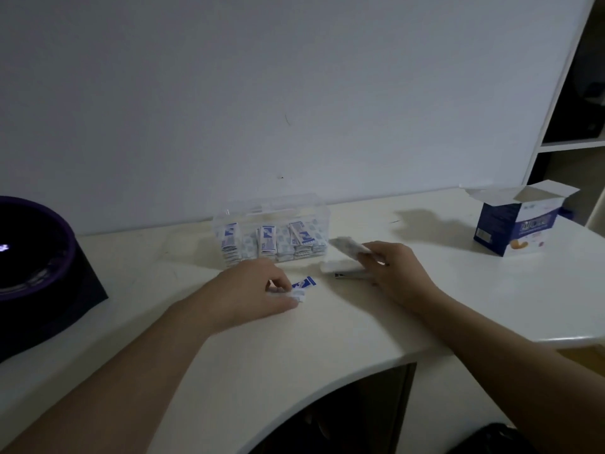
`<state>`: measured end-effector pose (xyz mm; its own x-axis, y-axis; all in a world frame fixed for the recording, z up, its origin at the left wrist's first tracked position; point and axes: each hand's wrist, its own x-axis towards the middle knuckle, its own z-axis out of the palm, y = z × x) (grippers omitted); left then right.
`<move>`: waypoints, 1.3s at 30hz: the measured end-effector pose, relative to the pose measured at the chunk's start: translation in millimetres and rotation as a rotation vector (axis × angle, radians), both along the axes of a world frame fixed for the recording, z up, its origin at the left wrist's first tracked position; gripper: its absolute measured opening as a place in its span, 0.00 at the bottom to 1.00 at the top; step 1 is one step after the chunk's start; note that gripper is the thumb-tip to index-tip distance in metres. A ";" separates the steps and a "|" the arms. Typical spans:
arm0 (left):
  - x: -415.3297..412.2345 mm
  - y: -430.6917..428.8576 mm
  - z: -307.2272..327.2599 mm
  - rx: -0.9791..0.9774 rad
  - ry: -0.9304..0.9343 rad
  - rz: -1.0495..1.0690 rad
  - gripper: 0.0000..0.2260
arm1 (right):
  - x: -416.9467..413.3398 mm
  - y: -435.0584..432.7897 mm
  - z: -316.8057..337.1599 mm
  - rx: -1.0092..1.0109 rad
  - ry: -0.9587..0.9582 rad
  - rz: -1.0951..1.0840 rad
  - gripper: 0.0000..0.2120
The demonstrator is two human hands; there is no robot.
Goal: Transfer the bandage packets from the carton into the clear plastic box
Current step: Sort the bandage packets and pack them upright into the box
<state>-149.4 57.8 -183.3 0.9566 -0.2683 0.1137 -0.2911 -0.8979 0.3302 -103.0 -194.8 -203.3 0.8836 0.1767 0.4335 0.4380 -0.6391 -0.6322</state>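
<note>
The clear plastic box point(271, 208) stands at the back of the white table, holding several blue-and-white bandage packets in upright stacks. The blue-and-white carton point(510, 229) stands open at the far right. My left hand point(255, 290) pinches a small bunch of packets point(302, 288) lying on the table in front of the box. My right hand point(393, 270) holds a blurred bunch of packets point(348, 247) lifted just right of the box. Under that hand lies a flat white piece point(340, 267), perhaps the box's lid.
A dark round bowl-like object with a purple rim point(36, 250) sits on a dark base at the left. The table point(425, 309) has a curved front edge with a dark gap below. A white shelf unit point(569, 145) stands at the far right.
</note>
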 end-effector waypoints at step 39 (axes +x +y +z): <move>14.7 -24.9 -15.6 -1.710 0.300 0.324 0.13 | -20.4 90.0 9.4 0.733 0.425 0.163 0.07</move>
<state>-134.6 32.9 -198.9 0.9810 0.1391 -0.1351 0.0539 0.4737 0.8790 -123.4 -104.8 -193.9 0.9847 0.1207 0.1258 0.1213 0.0444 -0.9916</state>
